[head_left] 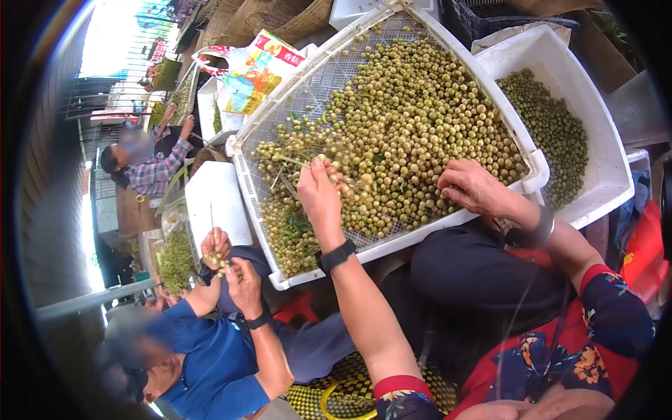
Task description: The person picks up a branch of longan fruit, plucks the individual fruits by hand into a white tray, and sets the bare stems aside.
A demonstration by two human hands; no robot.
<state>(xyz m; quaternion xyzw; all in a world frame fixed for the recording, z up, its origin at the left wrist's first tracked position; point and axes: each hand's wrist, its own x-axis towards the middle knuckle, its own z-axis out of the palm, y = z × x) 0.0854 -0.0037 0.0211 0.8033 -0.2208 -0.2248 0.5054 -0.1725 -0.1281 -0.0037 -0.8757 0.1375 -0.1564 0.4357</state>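
My left hand is closed on a fruit stem over the left part of a large white mesh tray. Small round fruits hang by its fingers, partly blurred. Many loose yellow-green fruits fill the tray, with stems and some leaves among them at the left. My right hand rests above the fruits near the tray's front right rim. Its fingers are curled inward, and whatever they may hold is hidden. Each wrist wears a dark band.
A white bin of smaller green fruits stands at the right. A printed bag lies behind the tray. At left, a co-worker in a blue shirt handles a small fruit sprig. Another person in a plaid shirt sits farther back.
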